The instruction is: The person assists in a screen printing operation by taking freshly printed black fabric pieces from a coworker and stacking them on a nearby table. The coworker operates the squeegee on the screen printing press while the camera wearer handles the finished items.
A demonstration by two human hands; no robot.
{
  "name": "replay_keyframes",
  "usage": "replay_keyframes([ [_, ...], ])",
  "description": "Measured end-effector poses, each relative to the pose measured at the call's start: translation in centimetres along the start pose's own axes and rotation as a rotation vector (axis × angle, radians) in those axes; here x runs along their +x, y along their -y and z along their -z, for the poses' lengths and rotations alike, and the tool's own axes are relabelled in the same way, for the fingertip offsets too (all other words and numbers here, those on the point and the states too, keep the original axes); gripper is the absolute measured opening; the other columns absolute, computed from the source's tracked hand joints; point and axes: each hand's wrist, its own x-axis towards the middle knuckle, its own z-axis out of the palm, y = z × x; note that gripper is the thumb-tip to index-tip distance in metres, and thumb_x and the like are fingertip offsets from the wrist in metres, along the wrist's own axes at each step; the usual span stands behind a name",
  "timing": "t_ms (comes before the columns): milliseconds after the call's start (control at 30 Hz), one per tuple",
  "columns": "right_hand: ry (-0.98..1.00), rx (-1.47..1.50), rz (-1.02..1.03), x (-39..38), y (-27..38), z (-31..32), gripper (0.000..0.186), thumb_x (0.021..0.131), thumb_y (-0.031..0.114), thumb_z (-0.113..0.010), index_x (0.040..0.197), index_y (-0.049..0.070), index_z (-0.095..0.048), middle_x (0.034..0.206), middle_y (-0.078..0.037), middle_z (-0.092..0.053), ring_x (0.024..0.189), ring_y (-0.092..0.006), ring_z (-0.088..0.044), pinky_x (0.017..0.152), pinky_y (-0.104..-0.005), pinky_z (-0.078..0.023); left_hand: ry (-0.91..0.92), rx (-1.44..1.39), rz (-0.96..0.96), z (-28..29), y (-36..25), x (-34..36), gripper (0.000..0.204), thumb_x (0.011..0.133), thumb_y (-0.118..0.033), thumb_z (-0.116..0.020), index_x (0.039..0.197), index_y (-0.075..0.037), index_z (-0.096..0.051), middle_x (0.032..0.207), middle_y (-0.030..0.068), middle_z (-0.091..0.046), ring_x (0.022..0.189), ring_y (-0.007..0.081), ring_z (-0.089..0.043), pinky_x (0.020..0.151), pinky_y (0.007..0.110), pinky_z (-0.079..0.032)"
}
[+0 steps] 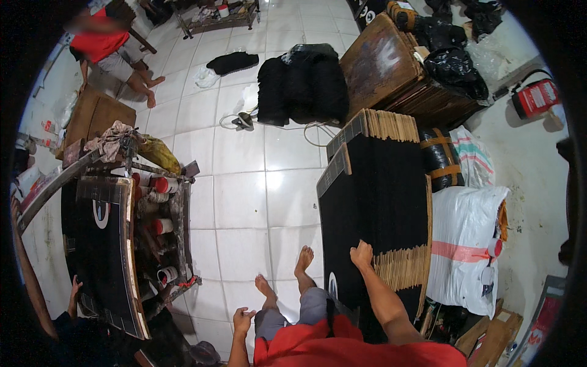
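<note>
My right hand [362, 252] is closed in a fist on top of black cloth [391, 202], over the near part of a long stack of thin boards [400, 268]. Whether it pinches the cloth is hidden by the fingers. The black cloth covers most of the stack, and pale board ends show in two rows. My left hand [243, 319] hangs by my left knee, its fingers loosely bent and apart, with nothing visible in it.
At left, another person's hand [74, 295] touches a black panel [101, 244] on a rack with paint-stained tubs [164, 226]. A person in red [110, 43] sits far left. Black cloth bundles [302, 85] lie ahead on the tiles. White sacks [465, 244] line the right wall.
</note>
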Motion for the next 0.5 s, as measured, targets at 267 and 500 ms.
replay_keyframes([
  [267,-0.08,0.024,-0.031,10.6,1.5,-1.6,0.043,0.073,0.01,-0.058,0.112,-0.007,-0.055,0.099,-0.029,-0.06,0.095,-0.0421,-0.058,0.086,-0.0462,-0.045,-0.079,0.044,0.065,-0.6,-1.9,-1.7,0.039,0.071,-0.016,-0.075,0.099,0.004,-0.056,0.079,0.0081,-0.06,0.072,0.0148,-0.055,0.067,0.027,-0.044],
  [500,-0.159,-0.027,-0.023,16.8,2.6,-2.6,0.038,0.075,0.011,-0.058,0.109,-0.005,-0.057,0.09,-0.026,-0.063,0.087,-0.0416,-0.06,0.082,-0.0478,-0.046,-0.179,-0.032,0.279,1.1,2.8,-4.0,0.034,0.071,-0.01,-0.073,0.095,0.005,-0.055,0.073,0.0084,-0.06,0.064,0.0154,-0.056,0.061,0.027,-0.045],
])
